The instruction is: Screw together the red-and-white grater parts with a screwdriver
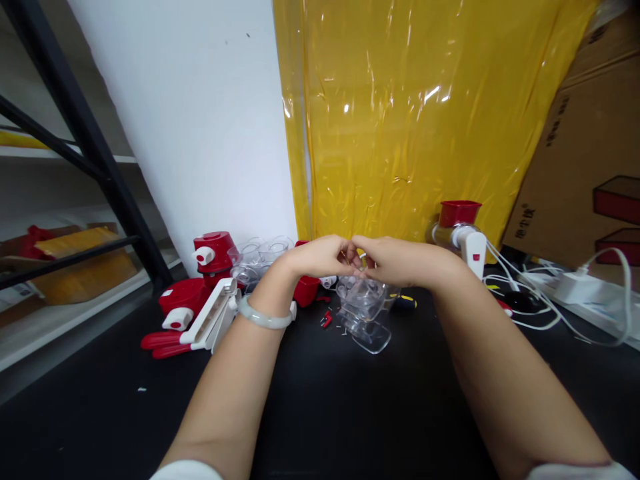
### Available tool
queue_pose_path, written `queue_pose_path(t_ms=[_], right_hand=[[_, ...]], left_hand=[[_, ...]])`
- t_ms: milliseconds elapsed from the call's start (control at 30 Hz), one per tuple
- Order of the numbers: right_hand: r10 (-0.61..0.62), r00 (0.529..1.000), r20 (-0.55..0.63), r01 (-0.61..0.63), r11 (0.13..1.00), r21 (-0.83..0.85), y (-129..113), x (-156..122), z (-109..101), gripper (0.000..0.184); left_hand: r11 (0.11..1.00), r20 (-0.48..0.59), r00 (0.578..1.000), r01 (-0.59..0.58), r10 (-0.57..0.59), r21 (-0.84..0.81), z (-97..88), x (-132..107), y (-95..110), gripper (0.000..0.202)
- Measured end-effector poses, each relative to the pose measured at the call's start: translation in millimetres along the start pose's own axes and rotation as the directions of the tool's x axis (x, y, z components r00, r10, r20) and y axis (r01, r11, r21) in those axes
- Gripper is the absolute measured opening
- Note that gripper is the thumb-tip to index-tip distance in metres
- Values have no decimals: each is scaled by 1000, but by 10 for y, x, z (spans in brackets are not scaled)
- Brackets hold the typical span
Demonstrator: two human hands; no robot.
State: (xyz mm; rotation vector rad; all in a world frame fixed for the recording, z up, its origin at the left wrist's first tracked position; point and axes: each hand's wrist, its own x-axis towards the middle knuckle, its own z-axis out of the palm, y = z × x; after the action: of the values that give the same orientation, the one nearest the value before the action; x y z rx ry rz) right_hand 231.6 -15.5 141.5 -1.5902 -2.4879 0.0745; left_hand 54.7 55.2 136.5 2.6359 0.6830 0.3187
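My left hand and my right hand meet fingertip to fingertip above the table. The fingers of each are bent into a pinch. A small pale bit shows between them, too small to name. Just below the hands are clear plastic parts, partly covered by my fingers. Small red pieces and tiny screws lie to their left. A red container sits behind my left wrist. On the right, beneath my right hand, a yellow and dark screwdriver handle shows.
Red housings, clear plastic cups and white parts with red handles crowd the left. At right stand a white device with a red top, loose cables and a power strip. A shelf rack borders the left.
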Motion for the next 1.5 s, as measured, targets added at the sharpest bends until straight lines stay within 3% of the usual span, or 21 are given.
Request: queue_pose_path(t_ms=[467, 800, 933, 1033, 1133, 1267, 1500], right_hand=[[15, 1000, -10, -15, 1000, -6, -19, -14, -13, 19], [-10, 990, -143, 8, 1000, -20, -19, -75, -61, 15], [1, 967, -255, -13, 999, -45, -23, -136, -103, 20], [-27, 947, -321, 5, 997, -71, -23, -189, -127, 43], [-44, 955, -292, 20, 996, -84, -52, -222, -128, 61], [-27, 963, -269, 5, 997, -82, -123, -231, -121, 58], [31, 1000, 1, -31, 999, -37, -120, -214, -156, 57]], left_hand=[[1000, 6, 1000, -7, 7, 27, -19, -18, -28, 33], [952, -72, 996, -71, 52, -299, 22, -21, 33, 28], [921, -124, 992, -22, -29, -389, -7, -52, 66, 33], [875, -144, 979, 58, -144, -481, -50, -60, 69, 29], [817, -175, 948, 125, -266, -562, -86, -53, 95, 19], [763, -128, 939, 176, -320, -622, -106, -69, 149, 18], [920, 69, 969, 248, -238, -304, -112, -114, 46, 39]])
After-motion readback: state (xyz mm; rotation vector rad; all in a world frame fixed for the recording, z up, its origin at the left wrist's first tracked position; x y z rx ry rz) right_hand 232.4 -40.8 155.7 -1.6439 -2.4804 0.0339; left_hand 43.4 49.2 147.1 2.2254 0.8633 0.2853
